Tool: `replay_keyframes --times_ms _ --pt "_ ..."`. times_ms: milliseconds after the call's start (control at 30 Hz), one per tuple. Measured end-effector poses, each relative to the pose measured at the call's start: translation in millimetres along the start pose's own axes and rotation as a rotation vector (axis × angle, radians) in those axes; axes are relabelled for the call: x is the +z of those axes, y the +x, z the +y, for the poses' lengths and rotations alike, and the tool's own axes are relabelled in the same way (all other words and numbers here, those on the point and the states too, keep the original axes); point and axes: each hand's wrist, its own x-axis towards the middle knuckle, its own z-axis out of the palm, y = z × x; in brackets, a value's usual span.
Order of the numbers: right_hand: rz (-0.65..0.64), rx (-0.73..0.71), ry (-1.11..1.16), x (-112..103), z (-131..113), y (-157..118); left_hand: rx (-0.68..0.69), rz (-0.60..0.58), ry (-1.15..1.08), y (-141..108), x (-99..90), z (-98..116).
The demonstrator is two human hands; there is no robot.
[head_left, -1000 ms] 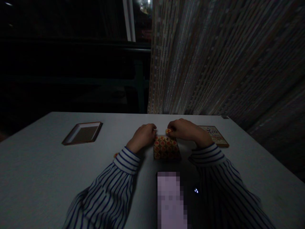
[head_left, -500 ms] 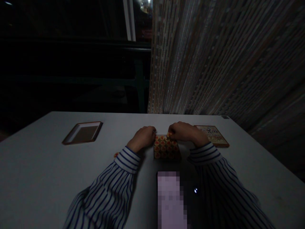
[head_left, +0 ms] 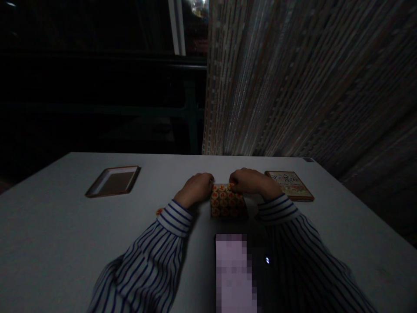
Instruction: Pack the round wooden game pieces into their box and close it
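Observation:
Rows of round pieces with red characters (head_left: 223,203) fill a small box at the middle of the white table. My left hand (head_left: 196,188) is closed at the box's far left corner; whatever its fingertips hold, if anything, is hidden. At the far right corner, my right hand (head_left: 249,181) pinches a round piece (head_left: 231,186) that sits level with the far row. Another round piece (head_left: 159,211) lies on the table beside my left cuff, partly covered by it.
An open shallow tray (head_left: 117,182) lies at the left. A flat box lid with printed pictures (head_left: 289,184) is behind my right wrist. A phone with a blurred screen (head_left: 233,274) lies in front. A bead curtain (head_left: 260,78) hangs beyond the table (head_left: 65,234).
My right hand has lowered the round piece from a raised, tilted position into the far row. My left hand has hardly moved.

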Motion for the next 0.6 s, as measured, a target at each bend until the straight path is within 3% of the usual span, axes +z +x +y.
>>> replay_keyframes --times_ms 600 --pt "-0.032 0.025 -0.022 2.9 -3.9 2.4 0.008 0.001 -0.011 0.3 1.7 -1.0"
